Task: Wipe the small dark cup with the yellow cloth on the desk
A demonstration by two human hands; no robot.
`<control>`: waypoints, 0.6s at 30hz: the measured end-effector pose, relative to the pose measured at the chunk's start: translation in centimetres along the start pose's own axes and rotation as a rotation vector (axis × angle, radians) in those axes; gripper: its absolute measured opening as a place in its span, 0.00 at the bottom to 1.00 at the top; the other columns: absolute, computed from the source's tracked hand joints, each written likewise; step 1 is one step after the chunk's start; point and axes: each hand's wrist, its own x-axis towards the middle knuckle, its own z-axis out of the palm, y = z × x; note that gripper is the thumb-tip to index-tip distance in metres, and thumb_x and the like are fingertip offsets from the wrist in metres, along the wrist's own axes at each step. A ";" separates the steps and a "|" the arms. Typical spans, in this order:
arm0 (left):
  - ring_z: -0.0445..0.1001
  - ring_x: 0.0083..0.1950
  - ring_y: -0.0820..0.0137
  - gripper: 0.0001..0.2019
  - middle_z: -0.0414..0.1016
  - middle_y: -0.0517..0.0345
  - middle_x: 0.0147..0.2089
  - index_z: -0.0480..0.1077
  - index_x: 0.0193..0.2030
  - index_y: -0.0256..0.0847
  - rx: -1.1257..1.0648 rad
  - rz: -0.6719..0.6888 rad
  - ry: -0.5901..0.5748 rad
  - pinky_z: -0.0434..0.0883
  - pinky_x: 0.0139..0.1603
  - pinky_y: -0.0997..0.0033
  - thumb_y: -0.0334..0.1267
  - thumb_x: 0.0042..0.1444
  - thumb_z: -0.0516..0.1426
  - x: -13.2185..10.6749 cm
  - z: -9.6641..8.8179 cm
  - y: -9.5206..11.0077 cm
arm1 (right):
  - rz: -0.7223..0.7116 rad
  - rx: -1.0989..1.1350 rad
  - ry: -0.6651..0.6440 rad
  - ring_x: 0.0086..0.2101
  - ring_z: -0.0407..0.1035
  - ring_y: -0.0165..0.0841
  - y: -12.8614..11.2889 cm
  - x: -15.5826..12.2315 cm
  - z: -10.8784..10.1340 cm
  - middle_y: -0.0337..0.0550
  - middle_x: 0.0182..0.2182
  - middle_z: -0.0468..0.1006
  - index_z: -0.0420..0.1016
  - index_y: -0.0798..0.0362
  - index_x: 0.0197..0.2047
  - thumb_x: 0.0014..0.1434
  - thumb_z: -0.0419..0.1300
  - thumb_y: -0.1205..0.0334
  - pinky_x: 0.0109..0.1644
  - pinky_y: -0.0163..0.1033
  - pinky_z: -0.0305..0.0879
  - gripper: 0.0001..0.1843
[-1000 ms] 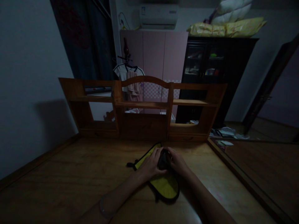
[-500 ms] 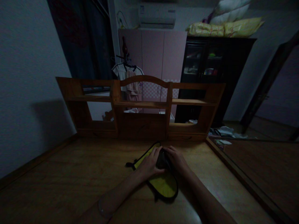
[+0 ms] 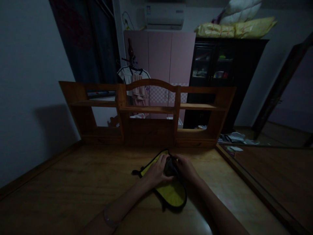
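A yellow fabric case (image 3: 171, 193) with black edging lies spread on the wooden surface, a short black loop sticking out at its left end. My left hand (image 3: 156, 171) rests over its middle, thumb and fingers curved around a dark rounded object (image 3: 169, 168) whose kind the dim light hides. On the other side my right hand (image 3: 186, 167) has its fingers bent in and pressed at the case's black edge, beside the dark object. Its fingertips are partly hidden.
A wooden shelf unit (image 3: 149, 109) stands across the far end of the wooden surface (image 3: 102, 176). To the left is a wall (image 3: 29, 98); a raised wooden rail (image 3: 244, 176) runs along the right. Wardrobes (image 3: 160, 55) and hanging clothes (image 3: 139, 83) are beyond.
My right hand's fingers have shifted slightly and curled in more at the case's edge. My left hand and the case stay nearly in place.
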 end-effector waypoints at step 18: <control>0.70 0.55 0.55 0.39 0.67 0.49 0.56 0.58 0.59 0.45 0.022 -0.047 0.035 0.70 0.54 0.55 0.49 0.41 0.68 -0.3 0.5 -0.4 | 0.088 -0.054 -0.075 0.30 0.70 0.32 0.1 -0.4 -0.3 0.39 0.31 0.77 0.75 0.52 0.40 0.58 0.59 0.63 0.32 0.32 0.60 0.07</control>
